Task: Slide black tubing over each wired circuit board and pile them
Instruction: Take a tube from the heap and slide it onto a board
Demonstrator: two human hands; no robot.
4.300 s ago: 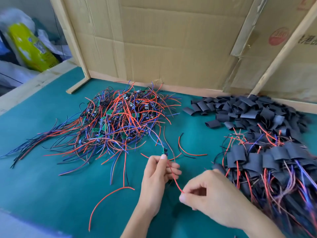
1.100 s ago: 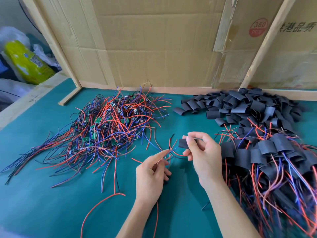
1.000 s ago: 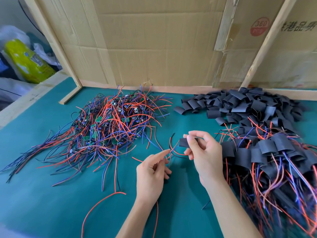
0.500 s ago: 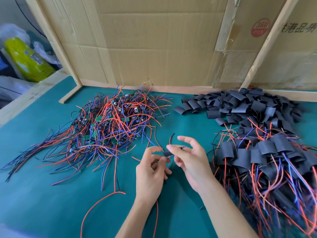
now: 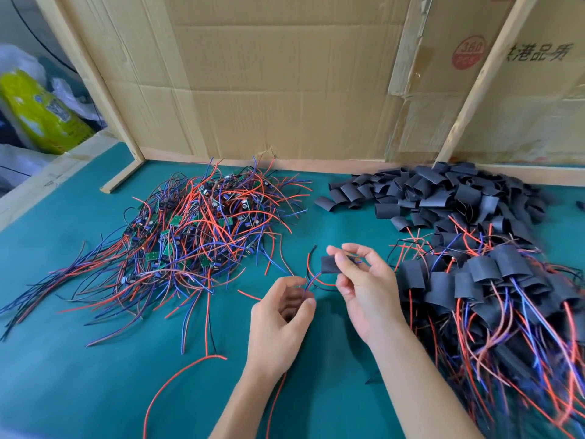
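Since half a second back, when both hands met at mid-tabletop, right hand (image 5: 364, 280) has lifted away, fingers pinching black tubing piece (image 5: 329, 265) with wires trailing out; left hand (image 5: 281, 315) loosely pinches those wires (image 5: 311, 280). Sleeving looks nearly done; sleeved pile (image 5: 493, 289) lies right.

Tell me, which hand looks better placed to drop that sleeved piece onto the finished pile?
Probably the right hand: it pinches the tube and sits beside the finished pile.

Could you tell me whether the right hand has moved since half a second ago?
Yes. The right hand has shifted right, towards the pile of sleeved boards, carrying the black tubing piece.
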